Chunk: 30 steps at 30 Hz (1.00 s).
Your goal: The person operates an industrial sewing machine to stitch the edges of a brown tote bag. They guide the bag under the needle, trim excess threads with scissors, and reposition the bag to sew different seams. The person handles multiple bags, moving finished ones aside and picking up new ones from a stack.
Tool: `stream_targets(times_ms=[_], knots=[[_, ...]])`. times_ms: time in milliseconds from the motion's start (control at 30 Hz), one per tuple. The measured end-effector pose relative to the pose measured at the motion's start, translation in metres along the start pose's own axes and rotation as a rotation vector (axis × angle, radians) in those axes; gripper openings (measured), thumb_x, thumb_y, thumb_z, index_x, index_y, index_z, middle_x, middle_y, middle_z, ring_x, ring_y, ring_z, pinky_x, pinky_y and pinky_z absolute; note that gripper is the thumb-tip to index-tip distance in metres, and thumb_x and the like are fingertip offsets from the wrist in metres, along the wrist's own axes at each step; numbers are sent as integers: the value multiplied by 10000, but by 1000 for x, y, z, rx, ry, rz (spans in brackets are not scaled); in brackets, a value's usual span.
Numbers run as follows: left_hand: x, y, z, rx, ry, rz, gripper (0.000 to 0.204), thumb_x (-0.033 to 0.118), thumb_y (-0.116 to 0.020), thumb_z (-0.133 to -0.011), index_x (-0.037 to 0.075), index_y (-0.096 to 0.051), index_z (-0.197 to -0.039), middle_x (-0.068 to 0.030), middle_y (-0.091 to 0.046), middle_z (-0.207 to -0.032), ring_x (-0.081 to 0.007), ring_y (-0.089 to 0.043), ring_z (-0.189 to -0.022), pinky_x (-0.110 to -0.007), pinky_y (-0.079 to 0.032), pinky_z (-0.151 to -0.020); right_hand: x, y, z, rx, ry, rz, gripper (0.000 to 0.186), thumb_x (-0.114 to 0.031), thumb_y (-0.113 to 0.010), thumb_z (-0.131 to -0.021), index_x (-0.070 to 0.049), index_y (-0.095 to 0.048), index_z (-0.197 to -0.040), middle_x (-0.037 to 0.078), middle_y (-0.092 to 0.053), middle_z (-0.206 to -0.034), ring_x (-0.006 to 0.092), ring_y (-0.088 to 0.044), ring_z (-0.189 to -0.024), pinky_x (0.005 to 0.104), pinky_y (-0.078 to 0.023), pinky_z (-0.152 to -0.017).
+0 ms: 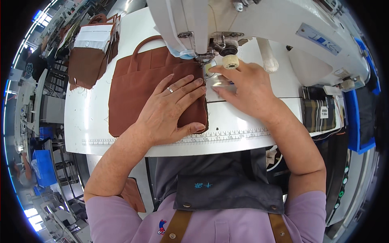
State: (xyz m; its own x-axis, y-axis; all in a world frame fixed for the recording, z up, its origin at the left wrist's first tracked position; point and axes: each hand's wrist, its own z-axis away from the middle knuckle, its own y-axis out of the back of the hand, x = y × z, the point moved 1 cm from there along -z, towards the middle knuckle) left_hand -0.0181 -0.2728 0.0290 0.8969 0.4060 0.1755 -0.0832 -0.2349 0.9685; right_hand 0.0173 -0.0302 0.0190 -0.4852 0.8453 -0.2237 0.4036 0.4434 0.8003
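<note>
A brown bag piece with handles lies on the white sewing table, its right edge beside the needle and presser foot of a white sewing machine. My left hand rests flat on the piece, fingers spread, a silver ring on one finger. My right hand is just right of the needle plate, index finger and thumb apart beside the piece's edge; its other fingers are partly hidden.
A stack of brown pieces with white sheets sits at the back left. A plaid item lies at the right, beside a blue bin. A printed ruler runs along the table's front edge. Workshop furniture stands at far left.
</note>
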Motion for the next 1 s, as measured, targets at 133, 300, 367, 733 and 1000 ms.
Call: stream_targets(times_ms=[133, 300, 367, 733, 1000], knots=[[-3, -2, 1, 19, 12, 91, 817, 600, -717, -861, 40, -562, -1435, -133, -524, -1536, -333, -449, -1462, -566, -269, -1234, -3, -2, 2, -135, 71, 36, 247, -183, -770, -793, -173, -758, -1040, -2, -637, -888, 253, -657, -688, 409, -530, -619], [-5, -3, 3, 41, -6, 113, 825, 586, -753, -842, 37, -565, -1428, -144, -533, -1520, -335, -460, -1453, -572, -277, -1227, -5, -1, 0, -179, 104, 64, 297, -156, -767, -780, -179, -765, -1076, -6, -647, -881, 250, -656, -689, 400, -529, -650], [-5, -2, 3, 35, 1, 115, 826, 587, -756, -842, 37, -566, -1428, -143, -533, -1519, -333, -462, -1451, -574, -278, -1225, -6, -1, -1, -185, 104, 45, 318, -141, -766, -769, -178, -768, -1084, -7, -653, -882, 250, -656, -689, 396, -529, -651], [-13, -3, -1, 60, 1, 104, 804, 559, -769, -844, 37, -575, -1424, -143, -537, -1513, -327, -466, -1449, -576, -288, -1219, -3, -6, -4, -157, 63, 20, 366, -114, -766, -742, -170, -770, -1104, 0, -670, -849, 257, -670, -706, 399, -538, -655], [-28, -7, -13, 110, -10, 120, 738, 497, -779, -851, 18, -611, -1387, -167, -551, -1478, -348, -482, -1425, -566, -301, -1227, 4, -14, -9, -153, 12, 85, 397, -156, -763, -789, -204, -759, -1183, 99, -664, -875, 301, -684, -717, 432, -561, -675]])
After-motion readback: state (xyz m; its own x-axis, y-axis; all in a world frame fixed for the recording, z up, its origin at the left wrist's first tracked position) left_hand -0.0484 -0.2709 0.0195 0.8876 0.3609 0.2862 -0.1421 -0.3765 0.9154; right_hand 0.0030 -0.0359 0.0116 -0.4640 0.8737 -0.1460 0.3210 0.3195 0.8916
